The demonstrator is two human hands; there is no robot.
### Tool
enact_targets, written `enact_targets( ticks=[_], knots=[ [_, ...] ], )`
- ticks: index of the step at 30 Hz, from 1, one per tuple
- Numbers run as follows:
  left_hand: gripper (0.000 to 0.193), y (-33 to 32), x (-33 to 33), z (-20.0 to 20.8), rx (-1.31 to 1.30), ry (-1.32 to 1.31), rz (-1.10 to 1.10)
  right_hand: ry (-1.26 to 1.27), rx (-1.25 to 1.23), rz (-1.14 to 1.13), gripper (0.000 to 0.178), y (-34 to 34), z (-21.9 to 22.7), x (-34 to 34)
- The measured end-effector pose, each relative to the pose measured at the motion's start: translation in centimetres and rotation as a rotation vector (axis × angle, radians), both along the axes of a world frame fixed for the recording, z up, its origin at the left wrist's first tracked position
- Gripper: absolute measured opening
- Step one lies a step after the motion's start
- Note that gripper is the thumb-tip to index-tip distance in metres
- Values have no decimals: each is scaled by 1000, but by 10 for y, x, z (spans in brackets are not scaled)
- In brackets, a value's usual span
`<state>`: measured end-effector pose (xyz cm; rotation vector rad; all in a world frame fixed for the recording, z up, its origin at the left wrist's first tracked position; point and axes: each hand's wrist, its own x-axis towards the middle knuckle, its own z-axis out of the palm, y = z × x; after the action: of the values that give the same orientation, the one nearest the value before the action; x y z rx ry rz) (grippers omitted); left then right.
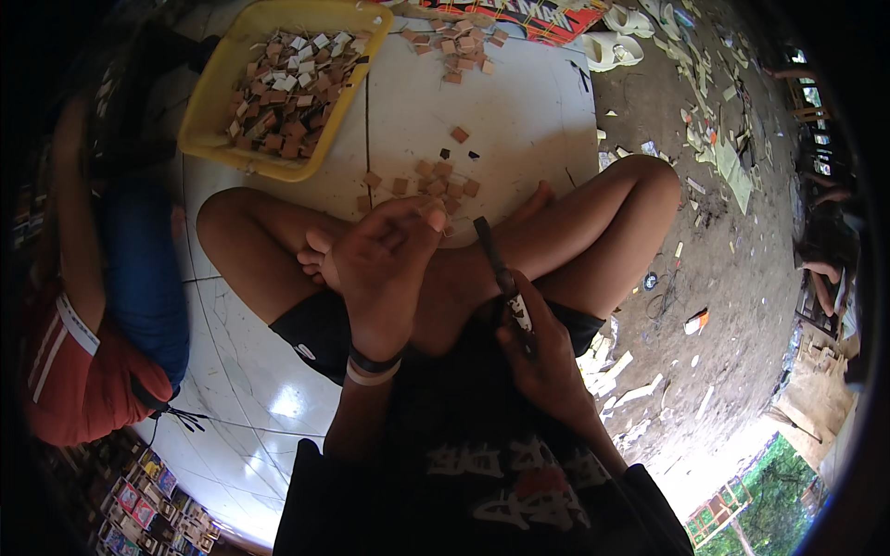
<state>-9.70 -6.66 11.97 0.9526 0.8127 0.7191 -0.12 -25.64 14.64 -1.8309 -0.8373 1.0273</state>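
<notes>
My left hand (380, 264) is raised over my crossed legs, its fingers curled and the thumb pressed toward the fingertips. Whatever it pinches, if anything, is too small to make out. In my right hand (542, 347) is a slim, dark, knife-like tool (491, 252), its narrow end pointing up and away from me. White patches show on its handle. Just beyond my left fingertips lies a loose group of small brown square pieces (443, 173). A single brown piece and two small black bits (474, 155) lie a little farther off.
A yellow plastic tub (199, 139) at the far left holds many brown and white square pieces. Another pile of brown squares (461, 46) lies at the far edge of the white tiles. White clogs (612, 51) and scraps cover the dirt floor at right. Someone in red (88, 380) sits left.
</notes>
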Motion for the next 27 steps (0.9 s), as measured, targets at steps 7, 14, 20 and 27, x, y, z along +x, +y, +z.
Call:
enact_targets(
  ticks=[7, 14, 20, 27],
  knots=[
    [23, -1, -1, -1, -32, -9, -5, -59, 39, 25, 70, 1, -2, 2],
    [22, -1, -3, -4, -8, 30, 8, -38, 21, 26, 69, 1, 0, 1],
    [30, 0, 1, 2, -94, 35, -27, 1, -3, 6, 66, 4, 1, 0],
    [41, 0, 7, -2, -334, -171, -264, 109, -72, 27, 60, 1, 2, 1]
  ],
)
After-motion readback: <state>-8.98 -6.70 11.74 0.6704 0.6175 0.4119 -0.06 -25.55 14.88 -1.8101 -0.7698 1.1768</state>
